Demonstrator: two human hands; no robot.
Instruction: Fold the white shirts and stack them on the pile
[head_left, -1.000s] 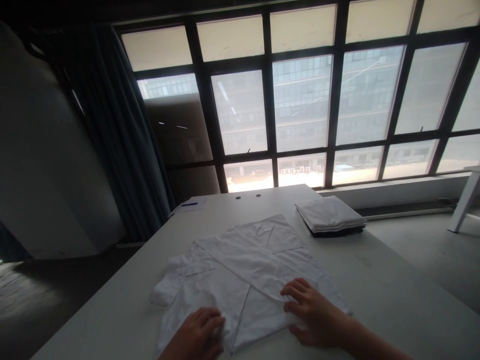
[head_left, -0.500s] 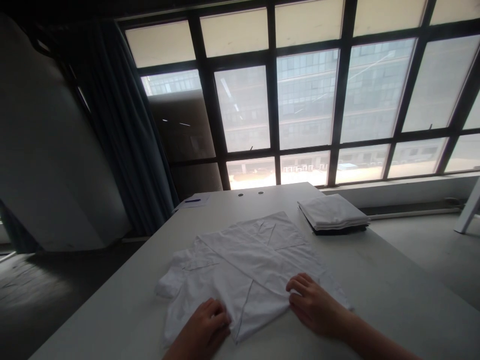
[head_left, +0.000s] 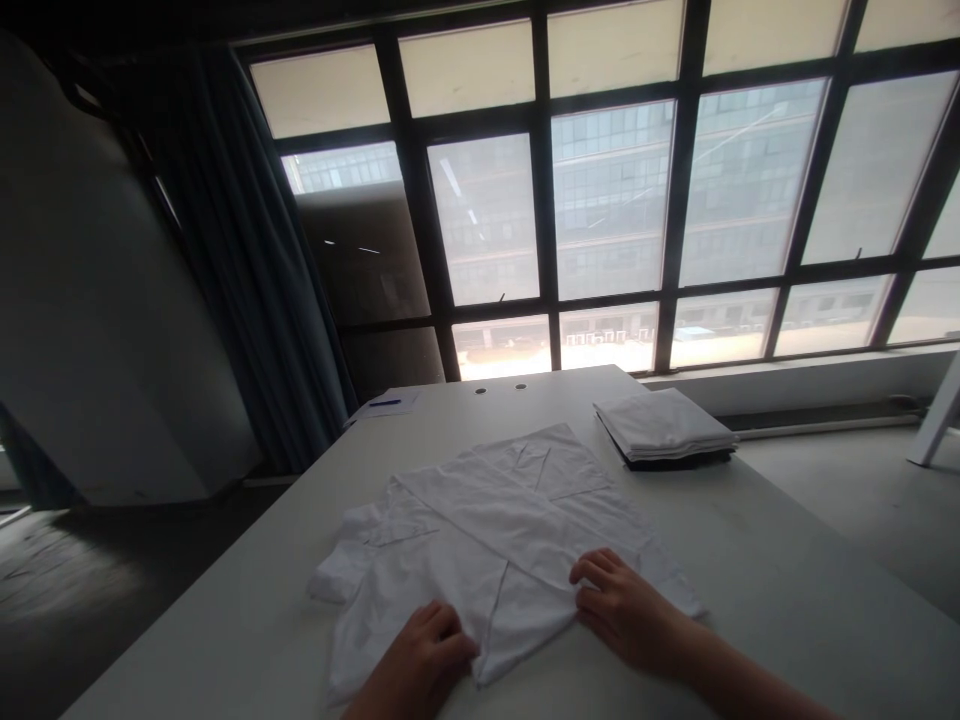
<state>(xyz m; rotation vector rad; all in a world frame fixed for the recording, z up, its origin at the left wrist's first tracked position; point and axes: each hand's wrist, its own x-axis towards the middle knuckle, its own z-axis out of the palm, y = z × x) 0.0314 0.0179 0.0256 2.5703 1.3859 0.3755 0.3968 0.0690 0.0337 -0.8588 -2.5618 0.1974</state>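
Across the lower middle of the frame, a white shirt is lying spread on a white counter, one layer overlapping another along a diagonal edge, and a sleeve is sticking out toward the left. At the bottom centre, the left hand is resting against the shirt's near edge, its fingers bending close together; their tips are hiding from view, so I cannot tell whether they are pinching cloth. At the lower right, the right hand is touching the same edge, its fingers curling narrowly down over the fabric, and again I cannot tell whether any of it is caught between them.

Trouble could be starting at this edge: were the hands pulling unevenly, the loose cloth could be skewing and creasing along the diagonal. A shallow hold on fabric this thin could be letting one layer slide off the other. The sleeve, lying rumpled, could be bunching under the body if the shirt were dragging over the smooth counter.

Right of centre, a folded white stack is sitting on a dark layer, apart from the shirt. Toward the counter's far left corner, a pen is lying on paper.
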